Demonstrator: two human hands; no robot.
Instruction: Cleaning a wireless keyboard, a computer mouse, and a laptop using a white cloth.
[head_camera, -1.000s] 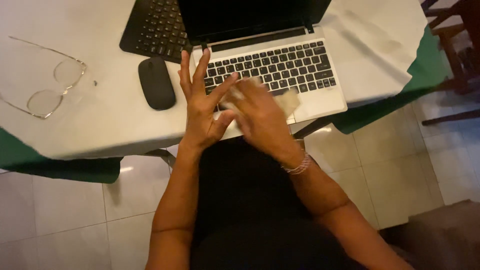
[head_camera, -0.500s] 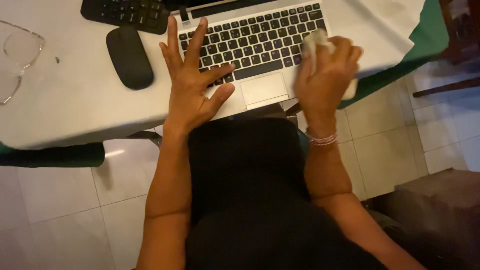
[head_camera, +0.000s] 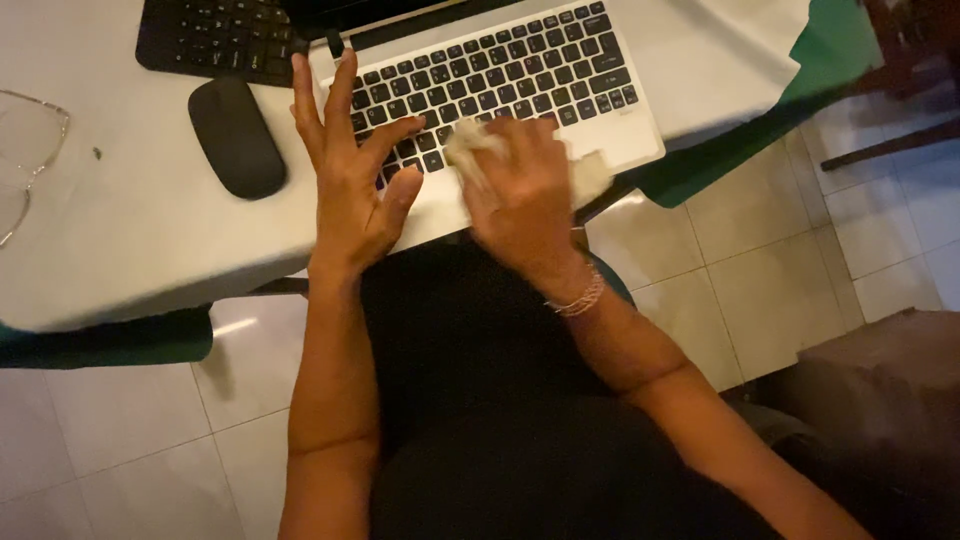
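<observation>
Right hand (head_camera: 520, 200) closed around a crumpled pale tissue (head_camera: 470, 140), fingers curled tight on it, held over the front edge of the silver laptop (head_camera: 560, 75); wad showing at both sides of the fist, slightly blurred. Left hand (head_camera: 350, 180) raised just left of the tissue, fingers spread apart and pointing up, holding nothing, over the laptop's left front corner. Black mouse (head_camera: 235, 135) just left of the laptop. Black keyboard (head_camera: 215, 35) behind the mouse. Eyeglasses (head_camera: 25, 150) far left of the laptop on the white table (head_camera: 130, 240).
</observation>
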